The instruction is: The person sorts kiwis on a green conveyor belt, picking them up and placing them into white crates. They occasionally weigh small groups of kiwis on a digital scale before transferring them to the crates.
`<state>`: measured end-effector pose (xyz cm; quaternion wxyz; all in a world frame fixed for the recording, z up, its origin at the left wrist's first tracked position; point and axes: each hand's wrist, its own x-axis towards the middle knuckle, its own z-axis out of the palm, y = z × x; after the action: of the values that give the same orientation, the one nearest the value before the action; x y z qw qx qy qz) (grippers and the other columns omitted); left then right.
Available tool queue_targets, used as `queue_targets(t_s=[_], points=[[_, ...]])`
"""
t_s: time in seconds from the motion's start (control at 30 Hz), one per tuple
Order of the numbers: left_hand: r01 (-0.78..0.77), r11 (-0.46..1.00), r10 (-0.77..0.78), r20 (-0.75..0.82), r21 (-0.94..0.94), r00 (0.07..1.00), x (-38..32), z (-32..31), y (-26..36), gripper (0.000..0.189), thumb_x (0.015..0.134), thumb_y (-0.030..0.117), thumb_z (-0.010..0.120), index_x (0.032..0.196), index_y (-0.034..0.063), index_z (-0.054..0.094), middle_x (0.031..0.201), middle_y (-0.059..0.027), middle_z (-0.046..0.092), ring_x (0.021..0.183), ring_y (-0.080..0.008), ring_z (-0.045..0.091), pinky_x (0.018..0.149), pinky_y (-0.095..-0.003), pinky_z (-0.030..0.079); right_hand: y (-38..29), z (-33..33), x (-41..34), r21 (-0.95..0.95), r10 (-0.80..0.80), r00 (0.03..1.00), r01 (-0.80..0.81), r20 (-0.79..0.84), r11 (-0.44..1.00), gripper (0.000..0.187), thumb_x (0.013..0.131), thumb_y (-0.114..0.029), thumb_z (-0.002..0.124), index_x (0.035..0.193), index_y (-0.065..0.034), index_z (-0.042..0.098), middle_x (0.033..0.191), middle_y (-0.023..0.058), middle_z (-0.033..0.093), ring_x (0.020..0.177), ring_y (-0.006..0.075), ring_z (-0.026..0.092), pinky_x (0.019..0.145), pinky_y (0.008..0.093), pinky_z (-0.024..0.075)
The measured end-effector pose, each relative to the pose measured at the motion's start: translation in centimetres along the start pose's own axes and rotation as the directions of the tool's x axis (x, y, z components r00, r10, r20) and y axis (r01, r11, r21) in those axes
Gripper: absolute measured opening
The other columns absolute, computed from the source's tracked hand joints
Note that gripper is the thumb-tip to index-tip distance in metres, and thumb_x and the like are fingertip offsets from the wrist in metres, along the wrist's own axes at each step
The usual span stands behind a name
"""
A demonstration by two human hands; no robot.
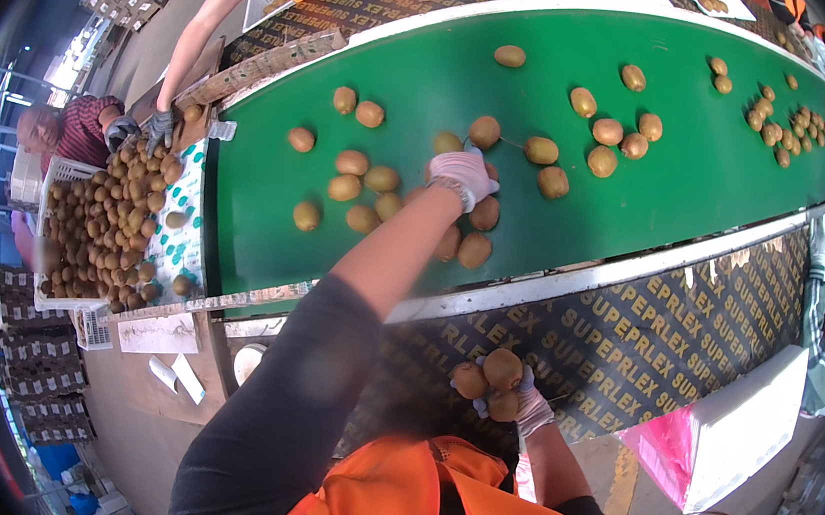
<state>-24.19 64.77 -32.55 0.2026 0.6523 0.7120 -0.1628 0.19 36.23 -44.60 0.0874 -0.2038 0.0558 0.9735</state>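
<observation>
My left hand (461, 174), in a striped glove, reaches over the green conveyor belt (381, 269) among loose kiwifruit. One kiwifruit (484, 132) sits just beyond its fingers, and others show partly from under the hand and wrist. The palm and most fingertips are hidden, so its grip is unclear. Nearer my body, my right hand (534, 404), gloved alike, holds a cluster of three kiwifruit (502, 370) above the black printed board (637, 341). Two more kiwifruit (474, 250) rest on the belt close to my left forearm.
At the left, kiwifruit (102, 232) spill from a white crate (46, 298) where another person's gloved hand (161, 131) touches them. More kiwifruit (606, 132) lie along the belt. A white metal rail (514, 294) borders its near side. A white box (744, 436) stands at the right.
</observation>
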Motion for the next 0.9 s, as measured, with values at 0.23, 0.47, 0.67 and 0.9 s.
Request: queue_targets(t_s=[0.23,0.47,0.67,0.9], points=[[-0.031,0.902,-0.034,-0.142,-0.431,0.989,-2.6,0.2,5.3,0.040,0.082,0.042,0.062,0.103,0.0074,0.062,0.100,-0.0145,0.065,0.097,-0.0323,0.061,0.081,-0.0411,0.049,0.1,-0.8,0.5,-0.043,-0.075,0.989,0.081,0.129,0.996,0.103,0.052,-0.079,0.068,0.131,-0.0162,0.046,0.121,0.0148,0.053,0.086,0.0362,0.060,0.064,0.0457,0.0510],[-0.005,0.035,-0.125,-0.009,-0.999,0.992,-29.4,6.8,-3.0,0.037,0.092,0.037,0.056,0.108,0.0031,0.057,0.095,-0.0099,0.064,0.086,-0.0188,0.061,0.075,-0.0313,0.048,-0.8,0.3,-0.1,-0.167,-0.030,0.984,0.000,-0.176,0.986,0.104,0.055,-0.086,0.056,0.132,-0.0178,0.045,0.129,0.0114,0.050,0.103,0.0313,0.054,0.073,0.0462,0.0498],[-0.126,-0.625,-0.711,0.494,-0.771,0.501,-51.4,20.9,-6.6,0.042,0.093,0.044,0.053,0.102,0.0040,0.061,0.092,-0.0077,0.063,0.081,-0.0194,0.060,0.073,-0.0326,0.050,-2.0,-0.4,-1.0,-0.146,0.119,0.992,-0.125,-0.048,0.981,0.092,0.066,-0.086,0.041,0.133,-0.0239,0.046,0.136,0.0116,0.046,0.103,0.0282,0.053,0.064,0.0390,0.0503],[-0.586,-0.673,-0.650,0.740,-0.452,0.174,-63.5,41.9,-10.6,0.073,0.087,0.061,0.052,0.128,0.0009,0.044,0.119,-0.0220,0.057,0.099,-0.0379,0.058,0.088,-0.0500,0.048,-0.6,5.9,-0.5,-0.034,0.135,0.972,-0.144,-0.192,0.989,0.078,0.069,-0.079,0.050,0.130,-0.0297,0.048,0.130,0.0301,0.045,0.050,0.0244,0.053,0.045,0.0323,0.0482]])
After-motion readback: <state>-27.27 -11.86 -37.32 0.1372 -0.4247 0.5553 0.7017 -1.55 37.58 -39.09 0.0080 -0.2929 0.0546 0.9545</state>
